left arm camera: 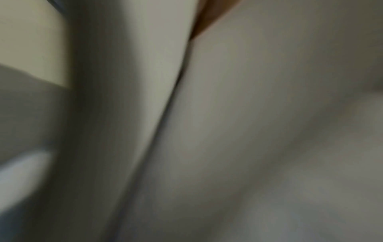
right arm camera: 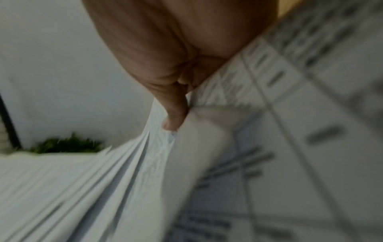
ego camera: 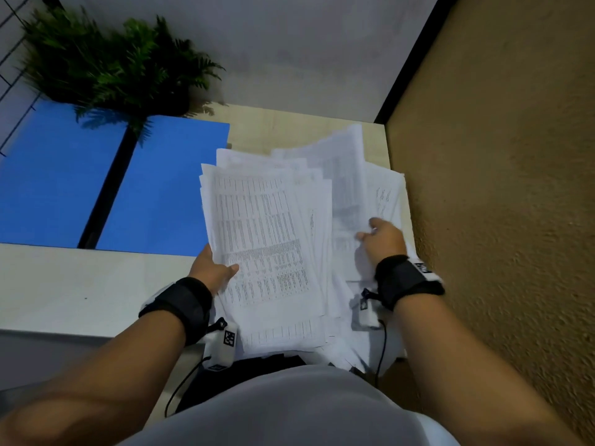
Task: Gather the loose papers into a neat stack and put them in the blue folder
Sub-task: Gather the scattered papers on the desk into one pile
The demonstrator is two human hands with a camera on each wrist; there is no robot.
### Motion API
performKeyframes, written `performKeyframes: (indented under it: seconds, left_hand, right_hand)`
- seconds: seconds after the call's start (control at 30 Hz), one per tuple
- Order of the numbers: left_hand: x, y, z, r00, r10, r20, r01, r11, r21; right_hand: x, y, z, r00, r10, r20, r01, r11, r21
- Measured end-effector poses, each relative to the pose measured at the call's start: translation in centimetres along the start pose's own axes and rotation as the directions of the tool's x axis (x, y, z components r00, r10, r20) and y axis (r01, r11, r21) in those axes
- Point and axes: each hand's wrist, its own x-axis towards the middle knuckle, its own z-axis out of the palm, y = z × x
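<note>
A thick, uneven bundle of printed papers (ego camera: 267, 239) lies fanned over the pale table's right end. My left hand (ego camera: 214, 270) grips the bundle's left edge, thumb on top and fingers hidden beneath. My right hand (ego camera: 384, 236) pinches the sheets on the right side (ego camera: 351, 188); the right wrist view shows its thumb (right arm camera: 175, 113) pressed onto the papers (right arm camera: 290, 114). The blue folder (ego camera: 161, 188) lies open and flat at the left, with a dark spine down its middle. The left wrist view is a blur of pale paper (left arm camera: 269, 131).
A potted fern (ego camera: 109, 62) stands behind the folder, its fronds hanging over it. A tan textured wall (ego camera: 499, 188) runs close along the table's right edge. The table front (ego camera: 80, 284) to the left of my hands shows bare. My torso is against the near edge.
</note>
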Motion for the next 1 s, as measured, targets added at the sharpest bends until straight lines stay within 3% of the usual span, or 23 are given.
performKeyframes:
  seconds: [0.07,0.17,0.33,0.43,0.53,0.63,0.8,0.93,1.0]
  left_hand:
    - [-0.1,0.3,0.1,0.999,0.016,0.034,-0.016,1.000,0.003]
    - [-0.6,1.2,0.7,0.995,0.039,0.088,-0.031,0.995,-0.093]
    - [-0.7,1.3,1.9,0.983,0.073,0.169,-0.058,0.994,-0.090]
    - [-0.8,1.5,2.5,0.987,0.078,0.139,-0.071,0.996,-0.054]
    - [-1.3,2.1,2.8,0.994,0.040,0.099,-0.036,0.999,-0.038]
    - [-1.5,2.2,2.8,0.991,0.019,0.135,-0.011,0.998,-0.064]
    - [-0.4,0.4,2.9,0.996,0.059,0.069,-0.065,0.994,0.090]
    - [0.6,-0.8,2.8,0.997,0.057,0.057,-0.061,0.996,0.069]
    - [1.1,-1.0,2.6,0.998,0.042,0.047,-0.046,0.995,0.094]
  right_hand:
    - [-0.3,-0.8,-3.6,0.974,-0.088,-0.210,0.098,0.995,0.037]
    - [-1.3,-2.8,-8.3,0.869,-0.202,-0.452,0.292,0.946,0.139]
    - [-4.5,-6.7,-11.4,0.777,-0.221,-0.589,0.487,0.804,0.340]
    - [-5.5,-7.2,-8.6,0.841,-0.174,-0.513,0.434,0.782,0.447]
    - [-5.5,-5.7,-3.2,0.922,-0.116,-0.371,0.295,0.830,0.473]
    - [-4.8,-3.2,2.3,0.978,-0.009,-0.208,0.116,0.853,0.508]
    - [-3.7,-0.8,5.9,0.991,0.104,-0.084,-0.072,0.944,0.321]
    - [-2.2,0.2,3.5,0.992,0.045,-0.118,-0.014,0.968,0.250]
    - [-2.1,1.3,2.2,0.997,-0.001,-0.075,0.015,0.981,0.191]
